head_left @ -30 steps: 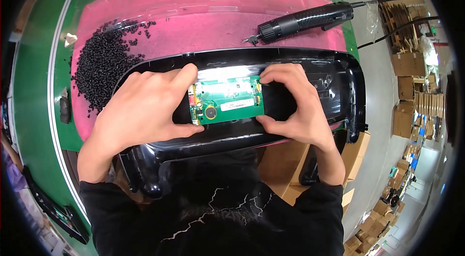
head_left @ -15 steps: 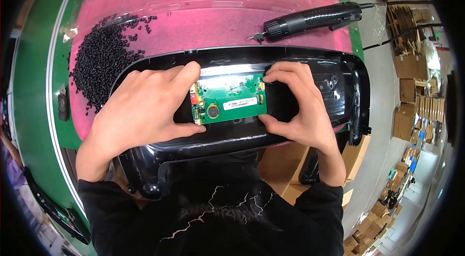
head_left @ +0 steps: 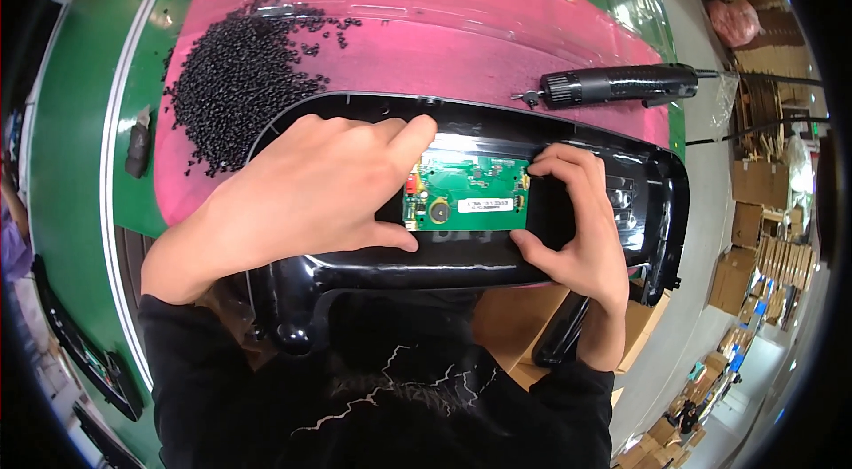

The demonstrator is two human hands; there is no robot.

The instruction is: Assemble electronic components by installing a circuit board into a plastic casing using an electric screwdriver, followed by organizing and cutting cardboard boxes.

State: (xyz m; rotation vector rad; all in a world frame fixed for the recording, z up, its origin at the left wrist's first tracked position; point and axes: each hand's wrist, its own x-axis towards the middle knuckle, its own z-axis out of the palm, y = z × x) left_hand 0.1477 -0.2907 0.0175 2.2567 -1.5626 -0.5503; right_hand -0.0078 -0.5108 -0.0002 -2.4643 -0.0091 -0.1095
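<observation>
The left hand (head_left: 324, 176) holds one end of the green board (head_left: 475, 183), and the right hand (head_left: 588, 238) holds the other. The board is over the big black shell (head_left: 426, 275).

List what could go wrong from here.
The left hand and right hand hold the green circuit board by its ends, so it could slip onto the glossy black shell. The left hand might press the small components at the board's left end. The loose heap of black pieces, close beside the shell, could scatter if bumped.
</observation>
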